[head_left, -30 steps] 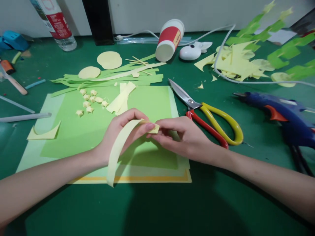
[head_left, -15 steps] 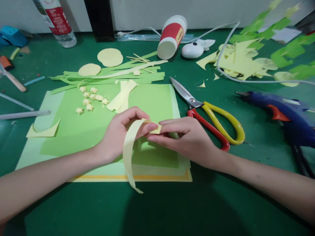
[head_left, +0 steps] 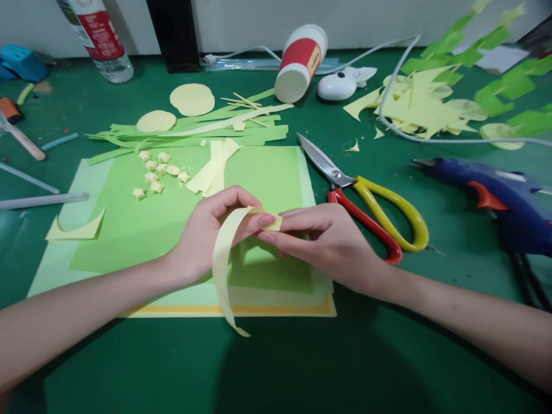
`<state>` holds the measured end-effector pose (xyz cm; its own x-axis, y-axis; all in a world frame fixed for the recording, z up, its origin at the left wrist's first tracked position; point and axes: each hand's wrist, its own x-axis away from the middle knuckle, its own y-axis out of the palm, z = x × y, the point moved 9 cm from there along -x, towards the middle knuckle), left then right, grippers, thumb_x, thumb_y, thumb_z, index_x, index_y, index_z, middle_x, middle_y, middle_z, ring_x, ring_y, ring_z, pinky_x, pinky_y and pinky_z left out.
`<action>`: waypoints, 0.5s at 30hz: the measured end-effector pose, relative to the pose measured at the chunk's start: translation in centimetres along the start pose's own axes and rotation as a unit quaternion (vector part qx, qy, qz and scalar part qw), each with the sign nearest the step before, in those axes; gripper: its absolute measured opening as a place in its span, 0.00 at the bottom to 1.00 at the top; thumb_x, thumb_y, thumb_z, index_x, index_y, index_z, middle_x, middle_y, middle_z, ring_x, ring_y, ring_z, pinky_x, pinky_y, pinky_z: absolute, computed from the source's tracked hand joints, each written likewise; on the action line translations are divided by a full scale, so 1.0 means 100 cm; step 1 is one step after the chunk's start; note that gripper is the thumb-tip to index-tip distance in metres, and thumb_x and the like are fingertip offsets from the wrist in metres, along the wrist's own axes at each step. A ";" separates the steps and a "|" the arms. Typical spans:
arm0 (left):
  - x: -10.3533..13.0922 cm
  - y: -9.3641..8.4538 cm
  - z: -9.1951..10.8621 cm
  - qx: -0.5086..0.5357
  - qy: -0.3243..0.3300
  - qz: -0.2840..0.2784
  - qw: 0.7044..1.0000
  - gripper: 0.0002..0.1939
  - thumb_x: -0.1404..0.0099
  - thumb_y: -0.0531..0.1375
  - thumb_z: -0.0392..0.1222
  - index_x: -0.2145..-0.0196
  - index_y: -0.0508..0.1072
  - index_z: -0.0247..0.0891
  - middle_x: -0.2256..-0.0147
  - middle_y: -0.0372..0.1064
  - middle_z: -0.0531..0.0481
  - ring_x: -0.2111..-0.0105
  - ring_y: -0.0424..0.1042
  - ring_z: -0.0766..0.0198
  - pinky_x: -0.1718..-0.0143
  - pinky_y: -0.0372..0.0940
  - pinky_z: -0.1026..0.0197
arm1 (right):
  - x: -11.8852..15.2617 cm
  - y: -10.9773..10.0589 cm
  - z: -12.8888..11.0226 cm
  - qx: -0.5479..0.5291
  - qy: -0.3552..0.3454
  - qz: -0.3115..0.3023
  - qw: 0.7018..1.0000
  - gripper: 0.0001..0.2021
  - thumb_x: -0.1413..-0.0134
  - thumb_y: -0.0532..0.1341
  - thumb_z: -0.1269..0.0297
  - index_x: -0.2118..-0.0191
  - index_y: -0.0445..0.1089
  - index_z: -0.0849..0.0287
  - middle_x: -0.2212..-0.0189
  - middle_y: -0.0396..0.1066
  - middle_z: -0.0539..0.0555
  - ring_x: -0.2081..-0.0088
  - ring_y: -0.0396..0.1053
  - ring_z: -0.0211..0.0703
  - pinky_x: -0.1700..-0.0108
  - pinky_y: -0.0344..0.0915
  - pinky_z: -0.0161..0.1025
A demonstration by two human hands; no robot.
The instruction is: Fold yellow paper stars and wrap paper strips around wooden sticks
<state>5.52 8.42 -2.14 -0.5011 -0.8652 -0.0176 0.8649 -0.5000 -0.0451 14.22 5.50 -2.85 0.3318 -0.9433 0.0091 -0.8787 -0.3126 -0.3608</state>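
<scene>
My left hand (head_left: 207, 233) pinches a pale yellow paper strip (head_left: 222, 259), whose long tail curls down toward the front edge of the paper sheets. At the strip's other end is a small folded part (head_left: 274, 222), held between the fingertips of both hands. My right hand (head_left: 332, 241) closes its thumb and fingers on that folded end. Beneath the hands lie stacked green sheets (head_left: 125, 230). Several small folded paper stars (head_left: 157, 187) rest on them at the upper left, beside crossed yellow strips (head_left: 214, 167).
Scissors (head_left: 340, 178) with red and yellow handles lie right of the sheets, then a blue glue gun (head_left: 495, 190). Behind are green strips (head_left: 233, 137), a tipped paper cup (head_left: 301, 63), a bottle (head_left: 103, 37) and yellow scraps (head_left: 422, 106) under a white cable.
The hanging tail of the yellow strip has swung slightly to the left. Both hands keep nearly the same pose and grip.
</scene>
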 end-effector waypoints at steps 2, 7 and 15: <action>0.000 0.001 0.001 -0.007 0.005 -0.002 1.000 0.05 0.45 0.62 0.37 0.75 0.68 0.36 0.76 0.69 0.56 0.76 0.69 0.71 0.75 0.64 0.69 | -0.001 0.000 0.001 -0.017 0.016 -0.005 1.000 0.17 0.47 0.56 0.63 0.84 0.59 0.63 0.85 0.53 0.47 0.80 0.48 0.28 0.81 0.47 0.31; 0.001 0.003 0.001 -0.004 0.006 -0.012 1.000 0.05 0.44 0.61 0.37 0.75 0.68 0.36 0.76 0.70 0.55 0.77 0.70 0.70 0.75 0.65 0.69 | 0.001 0.001 0.007 -0.067 0.056 -0.013 0.996 0.18 0.48 0.57 0.63 0.85 0.61 0.63 0.86 0.52 0.46 0.81 0.48 0.28 0.80 0.46 0.32; 0.001 0.003 -0.002 -0.022 -0.010 -0.016 1.000 0.04 0.43 0.60 0.38 0.72 0.69 0.36 0.78 0.68 0.56 0.78 0.68 0.72 0.77 0.63 0.70 | -0.005 0.005 0.014 -0.184 0.096 -0.030 0.978 0.12 0.48 0.56 0.63 0.75 0.70 0.65 0.82 0.65 0.51 0.82 0.54 0.30 0.79 0.52 0.31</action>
<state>5.75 8.21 -2.35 -0.5279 -0.8493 0.0049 0.8456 -0.5262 -0.0899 14.10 5.93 -4.39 0.3477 -0.9144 0.2073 -0.9351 -0.3544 0.0047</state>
